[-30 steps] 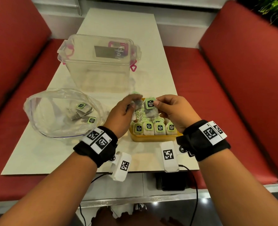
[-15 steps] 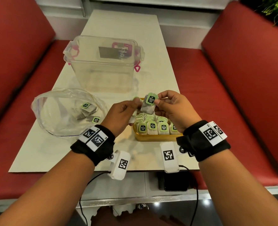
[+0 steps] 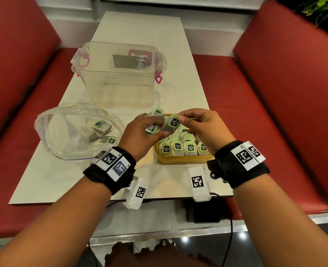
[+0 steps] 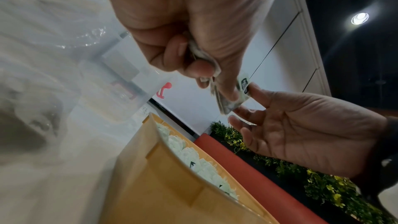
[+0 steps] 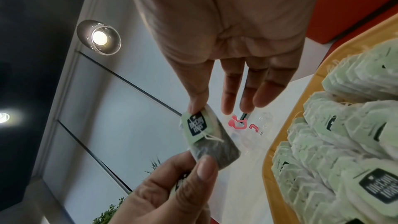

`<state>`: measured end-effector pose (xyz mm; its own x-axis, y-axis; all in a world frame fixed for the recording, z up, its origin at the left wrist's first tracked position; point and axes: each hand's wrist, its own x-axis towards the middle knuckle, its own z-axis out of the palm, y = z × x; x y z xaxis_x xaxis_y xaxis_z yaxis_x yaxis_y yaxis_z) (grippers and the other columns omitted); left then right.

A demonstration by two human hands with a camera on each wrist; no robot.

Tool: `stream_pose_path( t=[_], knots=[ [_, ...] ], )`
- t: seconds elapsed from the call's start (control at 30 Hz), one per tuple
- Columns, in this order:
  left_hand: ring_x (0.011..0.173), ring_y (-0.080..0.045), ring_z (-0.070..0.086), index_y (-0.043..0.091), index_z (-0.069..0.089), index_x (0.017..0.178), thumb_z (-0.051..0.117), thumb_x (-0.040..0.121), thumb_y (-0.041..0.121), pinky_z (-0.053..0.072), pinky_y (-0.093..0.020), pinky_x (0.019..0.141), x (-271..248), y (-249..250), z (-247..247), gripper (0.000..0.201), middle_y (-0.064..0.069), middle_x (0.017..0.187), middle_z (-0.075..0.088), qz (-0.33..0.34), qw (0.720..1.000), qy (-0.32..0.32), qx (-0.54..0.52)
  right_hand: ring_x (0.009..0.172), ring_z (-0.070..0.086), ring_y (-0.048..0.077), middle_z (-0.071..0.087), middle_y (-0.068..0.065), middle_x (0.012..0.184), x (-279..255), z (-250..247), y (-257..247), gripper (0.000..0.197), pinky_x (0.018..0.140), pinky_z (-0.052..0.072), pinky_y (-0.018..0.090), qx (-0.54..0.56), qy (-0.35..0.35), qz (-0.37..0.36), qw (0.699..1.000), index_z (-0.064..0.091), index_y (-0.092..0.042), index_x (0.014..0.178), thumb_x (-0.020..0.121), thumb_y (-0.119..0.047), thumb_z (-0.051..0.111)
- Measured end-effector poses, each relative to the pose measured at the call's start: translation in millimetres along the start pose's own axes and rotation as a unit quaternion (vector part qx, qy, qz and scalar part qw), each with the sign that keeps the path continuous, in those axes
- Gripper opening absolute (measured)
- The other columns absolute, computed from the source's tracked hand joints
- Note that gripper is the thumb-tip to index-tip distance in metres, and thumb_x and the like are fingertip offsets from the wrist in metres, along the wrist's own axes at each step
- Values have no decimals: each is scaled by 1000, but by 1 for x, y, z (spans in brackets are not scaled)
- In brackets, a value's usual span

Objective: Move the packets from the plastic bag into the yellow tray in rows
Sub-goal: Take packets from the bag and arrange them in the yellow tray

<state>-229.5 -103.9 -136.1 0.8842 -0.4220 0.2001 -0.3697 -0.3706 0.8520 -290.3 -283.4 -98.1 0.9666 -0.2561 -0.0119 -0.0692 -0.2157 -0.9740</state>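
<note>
Two fingertips of our right hand [image 3: 201, 126] pinch the green tag of one packet [image 3: 171, 124] while our left hand [image 3: 140, 135] grips its lower edge along with spare packets, above the yellow tray [image 3: 180, 160]. We judge this a hand-over; next, stand it in a row. More packets wait in the plastic bag [image 3: 63, 122].

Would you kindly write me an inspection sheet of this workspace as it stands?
Surface: pale rectangular table.
Job's things: yellow plastic tray holds rows of green-tagged tea packets; clear plastic bag holds a few more.
Clutter: clear plastic lidded box behind.
Hands: left hand grips several packets; right hand pinches one packet by its tag.
Cables: black cable hangs below the table edge.
Surroundings: red padded benches.
</note>
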Motion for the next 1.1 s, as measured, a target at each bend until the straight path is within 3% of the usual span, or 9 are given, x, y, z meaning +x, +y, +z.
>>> stream_pose_path(
  t=[0.13,0.23,0.43,0.53,0.67,0.73,0.83,0.93,1.1],
  knots=[
    [89,-5,56,19,73,98,79,77,28,35,-1,74,1,0,0,23,10,97,61,-7,1000,-3,20,65,60,0,71,0,83,0,0,-1,4,62,45,15,9,3,-7,1000,72,-14,87,87,-13,68],
    [92,-8,55,19,73,100,79,77,27,37,-4,76,1,-4,2,25,6,100,62,-14,1000,-8,20,69,61,0,73,-2,86,1,1,1,5,64,46,15,-3,7,-9,1000,74,-16,88,86,-16,70],
    [89,-16,61,24,73,98,79,76,33,51,-33,75,0,-16,5,24,7,104,63,-61,998,-15,-24,62,58,-4,70,-3,78,7,3,8,5,60,45,14,-54,6,-16,998,72,-14,90,86,-16,70],
    [86,-12,59,27,72,95,76,80,34,50,-32,73,-4,-19,3,17,6,111,65,-80,996,1,-39,69,65,9,71,1,78,11,4,19,5,65,51,24,-88,-15,-1,996,70,-16,85,88,-14,67],
    [70,-2,57,34,68,82,70,86,30,49,-32,70,-9,-20,-4,6,14,97,66,-84,995,21,-53,65,65,12,67,1,74,12,14,30,8,56,48,14,-172,-72,44,981,68,-12,88,91,-9,61],
    [60,0,55,24,71,85,68,89,28,49,-28,63,-9,-21,-8,6,10,96,67,-86,995,29,-51,58,62,8,65,0,71,12,20,35,8,51,47,11,-193,-101,62,974,69,-7,91,92,-8,61],
    [49,-5,53,10,73,95,66,90,27,48,-22,49,-9,-21,-13,19,6,98,68,-91,994,38,-52,66,66,21,69,8,77,15,28,42,11,61,55,20,-230,-110,73,964,71,-5,94,92,-9,61],
    [49,-5,51,10,73,97,64,92,25,47,-19,47,-10,-20,-15,18,5,101,69,-98,992,36,-67,78,66,23,71,6,84,19,31,48,11,78,55,34,-271,-103,72,954,74,-11,92,89,-14,64],
    [66,-17,59,17,73,96,59,94,18,49,-20,49,-13,-21,-16,14,12,104,67,-104,991,14,-83,83,61,13,70,1,90,22,30,46,11,78,49,25,-309,-89,62,945,75,-14,94,87,-17,67]
  ],
)
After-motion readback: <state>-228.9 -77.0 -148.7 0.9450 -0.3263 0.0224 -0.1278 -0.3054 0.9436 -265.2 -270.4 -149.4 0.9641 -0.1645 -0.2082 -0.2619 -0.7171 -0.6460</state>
